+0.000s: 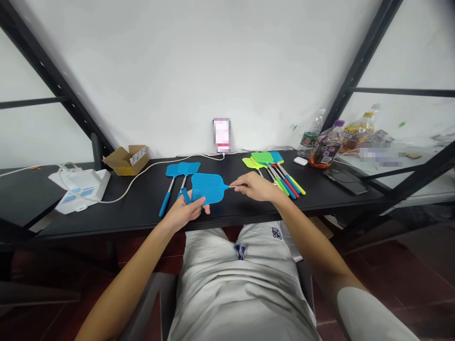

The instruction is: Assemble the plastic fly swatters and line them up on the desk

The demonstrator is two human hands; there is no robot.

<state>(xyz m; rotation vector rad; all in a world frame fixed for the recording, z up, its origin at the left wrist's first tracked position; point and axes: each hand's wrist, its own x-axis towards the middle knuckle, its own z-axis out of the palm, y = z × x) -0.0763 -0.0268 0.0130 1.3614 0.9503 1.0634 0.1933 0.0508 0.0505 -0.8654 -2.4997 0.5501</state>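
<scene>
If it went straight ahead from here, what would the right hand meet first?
Probably the blue swatter head, since the right hand pinches its thin metal rod and points along it, though exact depth is hard to judge.

Looks like a pretty basic workspace, home or small office, honestly can't tell which: black surface with a metal frame, white wall behind, phone plugged in at the back edge, drink bottles toward the back right corner.

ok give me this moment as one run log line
left hand: holding blue swatter head | right hand: pinching its metal shaft | table: more swatters
</scene>
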